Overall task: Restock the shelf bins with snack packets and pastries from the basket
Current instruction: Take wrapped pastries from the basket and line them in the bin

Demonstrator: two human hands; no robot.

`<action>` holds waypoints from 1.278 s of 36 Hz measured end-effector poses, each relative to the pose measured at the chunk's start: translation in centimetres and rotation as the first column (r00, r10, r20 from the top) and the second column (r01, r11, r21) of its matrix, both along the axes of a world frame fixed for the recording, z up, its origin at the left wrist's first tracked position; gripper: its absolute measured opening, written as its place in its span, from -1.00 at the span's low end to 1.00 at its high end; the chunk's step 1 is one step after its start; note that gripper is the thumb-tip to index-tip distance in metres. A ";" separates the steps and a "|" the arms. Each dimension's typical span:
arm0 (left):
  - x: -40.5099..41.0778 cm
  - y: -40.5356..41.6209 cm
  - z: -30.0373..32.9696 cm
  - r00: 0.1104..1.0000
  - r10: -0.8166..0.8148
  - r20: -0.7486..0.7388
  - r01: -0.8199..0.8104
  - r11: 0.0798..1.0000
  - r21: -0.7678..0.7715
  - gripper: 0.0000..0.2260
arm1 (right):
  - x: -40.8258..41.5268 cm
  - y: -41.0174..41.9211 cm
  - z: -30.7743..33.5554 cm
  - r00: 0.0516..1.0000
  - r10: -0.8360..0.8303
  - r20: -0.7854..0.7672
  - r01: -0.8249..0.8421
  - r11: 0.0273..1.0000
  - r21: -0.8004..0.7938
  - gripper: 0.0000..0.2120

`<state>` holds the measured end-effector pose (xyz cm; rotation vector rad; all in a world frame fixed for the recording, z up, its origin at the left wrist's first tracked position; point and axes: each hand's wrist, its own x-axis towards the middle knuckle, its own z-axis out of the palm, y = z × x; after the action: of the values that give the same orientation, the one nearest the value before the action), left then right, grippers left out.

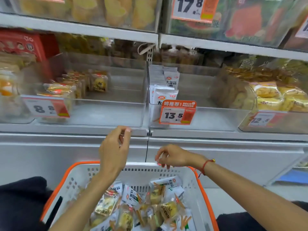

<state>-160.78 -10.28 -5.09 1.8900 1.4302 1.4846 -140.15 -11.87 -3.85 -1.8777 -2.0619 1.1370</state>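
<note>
Both hands, left hand point(115, 147) and right hand point(171, 157), hung loosely curled, holding nothing; the basket's point(80, 174) pastries point(168, 209) looked light, crinkly, squashable—best pinched by the wrapper edges.

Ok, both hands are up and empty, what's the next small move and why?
Probably lower the right hand into the basket and take a white packet. Both it and the left hand hold nothing, the basket is full, and the 13.5 bin holds only a few matching packets.
</note>
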 end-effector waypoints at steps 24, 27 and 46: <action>1.2 -7.0 -17.6 0.199 -0.980 0.015 0.124 0.010 -0.992 -0.65 | -3.3 -7.0 -16.9 0.772 0.597 0.218 -0.483 0.774 -0.410 -0.68; 1.4 -7.3 -17.9 0.160 -0.987 0.000 0.083 0.014 -0.996 -0.76 | -3.3 -7.0 -17.1 0.781 0.590 0.202 -0.479 0.775 -0.412 -0.68; -1.6 -0.1 -6.1 0.818 -0.445 0.365 0.520 0.301 -0.799 -0.68 | -0.5 -0.3 -4.6 0.974 0.162 -0.159 -0.203 0.936 -0.287 -0.94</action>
<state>-162.33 -10.33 -11.14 1.3168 1.0592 0.3124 -140.63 -12.12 -8.48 -1.6937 -2.1227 1.6609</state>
